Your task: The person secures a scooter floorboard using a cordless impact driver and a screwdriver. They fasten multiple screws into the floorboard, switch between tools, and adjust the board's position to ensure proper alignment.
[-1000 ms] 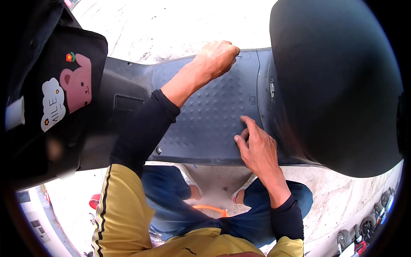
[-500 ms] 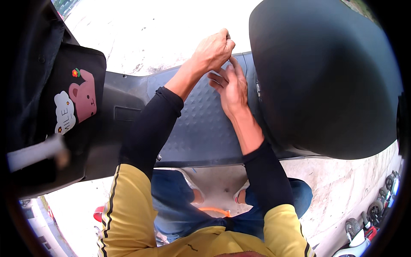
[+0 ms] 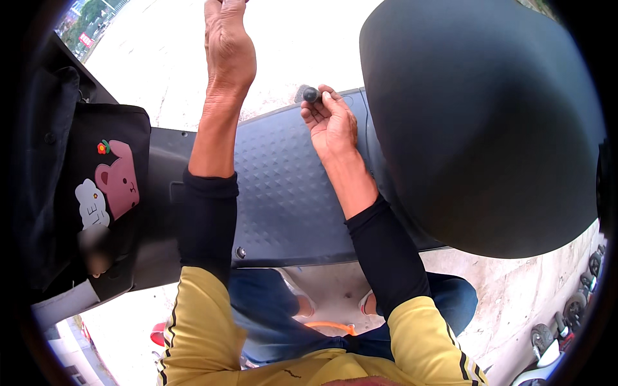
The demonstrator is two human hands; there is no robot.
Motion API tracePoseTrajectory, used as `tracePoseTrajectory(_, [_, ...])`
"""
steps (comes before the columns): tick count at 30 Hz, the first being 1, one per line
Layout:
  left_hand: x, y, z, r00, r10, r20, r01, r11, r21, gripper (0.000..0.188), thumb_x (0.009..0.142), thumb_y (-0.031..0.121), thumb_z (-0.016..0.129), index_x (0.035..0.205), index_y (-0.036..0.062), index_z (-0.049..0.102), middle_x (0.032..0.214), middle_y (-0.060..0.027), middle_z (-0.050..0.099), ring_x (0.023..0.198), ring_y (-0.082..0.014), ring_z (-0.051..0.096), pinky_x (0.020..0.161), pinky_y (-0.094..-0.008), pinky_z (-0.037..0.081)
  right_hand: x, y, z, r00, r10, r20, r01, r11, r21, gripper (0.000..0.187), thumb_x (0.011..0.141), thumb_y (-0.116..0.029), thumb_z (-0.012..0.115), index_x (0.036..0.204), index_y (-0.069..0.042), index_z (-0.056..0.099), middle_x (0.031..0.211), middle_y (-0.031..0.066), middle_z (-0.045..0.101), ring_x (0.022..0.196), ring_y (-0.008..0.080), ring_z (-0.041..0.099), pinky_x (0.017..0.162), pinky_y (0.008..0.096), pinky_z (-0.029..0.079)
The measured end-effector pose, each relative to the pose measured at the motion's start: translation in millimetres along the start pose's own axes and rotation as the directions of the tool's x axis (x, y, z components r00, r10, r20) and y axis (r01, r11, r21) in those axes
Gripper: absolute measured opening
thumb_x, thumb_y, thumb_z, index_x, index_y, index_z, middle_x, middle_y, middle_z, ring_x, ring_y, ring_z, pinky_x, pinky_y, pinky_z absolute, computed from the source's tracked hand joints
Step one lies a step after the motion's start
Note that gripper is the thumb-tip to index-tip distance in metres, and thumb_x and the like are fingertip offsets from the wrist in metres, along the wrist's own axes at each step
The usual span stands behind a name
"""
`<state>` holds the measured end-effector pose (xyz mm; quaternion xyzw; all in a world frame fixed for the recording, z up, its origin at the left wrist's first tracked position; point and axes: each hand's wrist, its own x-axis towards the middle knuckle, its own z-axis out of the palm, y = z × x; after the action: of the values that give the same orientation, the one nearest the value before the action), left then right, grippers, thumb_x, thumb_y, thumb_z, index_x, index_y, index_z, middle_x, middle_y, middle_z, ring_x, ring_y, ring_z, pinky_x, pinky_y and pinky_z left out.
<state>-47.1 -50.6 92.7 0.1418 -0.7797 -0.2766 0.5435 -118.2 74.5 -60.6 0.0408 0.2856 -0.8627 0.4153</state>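
My left hand (image 3: 230, 55) reaches to the top edge of the view, over the pale ground beyond the scooter. Its fingers look curled together, but the tips are cut off, and what they hold, if anything, is hidden. Beside the far edge of the scooter's grey footboard (image 3: 283, 186), my right hand (image 3: 335, 125) is closed with thumb and fingers round a black round-ended piece (image 3: 310, 94). The rounded end faces up; a blurred greyish part shows next to it. The footboard has a raised diamond pattern.
The large dark seat (image 3: 483, 128) rises right of the footboard. A black bag (image 3: 132, 122) with a pink bear patch hangs at left, near a blurred handlebar end (image 3: 95, 248). A bolt (image 3: 241, 253) sits at the near footboard edge. Several wheeled vehicles (image 3: 547, 341) stand lower right.
My hands, close together before, have parted. The left moved up and left to the top edge; the right shifted slightly left and down, and the black round-ended piece now shows in it.
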Motion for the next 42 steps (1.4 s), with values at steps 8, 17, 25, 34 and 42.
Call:
tracePoseTrajectory(8, [-59,-24,61,0.892,-0.322,0.316,0.221,0.923,0.315,0.05,0.108,0.046,0.05,0.121,-0.0012,0.06,0.123,-0.0274,0.061,0.115,-0.0417,0.06,0.103,-0.0506,0.047,-1,10,14,0.997,0.022,0.08,-0.028,0.996,0.081,0.029,0.105,-0.017,0.054,0.129,-0.002,0.062,0.116,0.0115,0.069,0.107,0.0195,0.066,0.092,0.0358,0.057])
tracePoseTrajectory(17, [-85,-28,60,0.79,-0.509,0.341,0.413,0.853,0.318,0.039,0.111,0.036,0.044,0.102,0.0024,0.064,0.098,-0.0203,0.07,0.091,-0.0404,0.067,0.085,-0.0506,0.051,10,27,13,0.996,-0.046,0.08,0.034,0.989,0.141,0.032,0.106,-0.011,0.057,0.136,0.001,0.058,0.123,0.0133,0.067,0.111,0.0195,0.066,0.097,0.0346,0.056])
tracePoseTrajectory(25, [-95,-43,49,0.722,-0.527,0.449,0.273,0.813,0.515,0.046,0.105,0.045,0.057,0.105,0.0007,0.068,0.093,-0.022,0.075,0.093,-0.0405,0.072,0.083,-0.0503,0.055,-29,10,1,0.981,-0.057,0.187,0.13,0.903,-0.41,0.045,0.107,-0.011,0.054,0.15,0.001,0.046,0.125,0.0163,0.067,0.11,0.0201,0.068,0.099,0.0368,0.057])
tracePoseTrajectory(34, [-96,-54,35,0.706,-0.354,0.614,0.026,0.879,0.477,0.041,0.095,0.044,0.074,0.094,0.0034,0.068,0.085,-0.0187,0.074,0.082,-0.0378,0.071,0.074,-0.0466,0.054,-95,-20,-53,0.738,-0.304,0.603,0.589,-0.148,-0.795,0.026,0.094,-0.002,0.063,0.121,-0.003,0.066,0.112,0.0125,0.072,0.106,0.0328,0.067,0.094,0.0416,0.053])
tracePoseTrajectory(42, [-148,-73,28,0.851,-0.18,0.493,-0.051,0.906,0.419,0.032,0.095,0.036,0.075,0.1,0.0079,0.061,0.09,-0.013,0.067,0.082,-0.0366,0.067,0.071,-0.0473,0.052,-91,-14,-56,0.7,-0.364,0.615,0.61,-0.142,-0.779,0.015,0.093,-0.002,0.067,0.107,-0.004,0.07,0.1,0.0099,0.073,0.098,0.0304,0.068,0.086,0.0409,0.054])
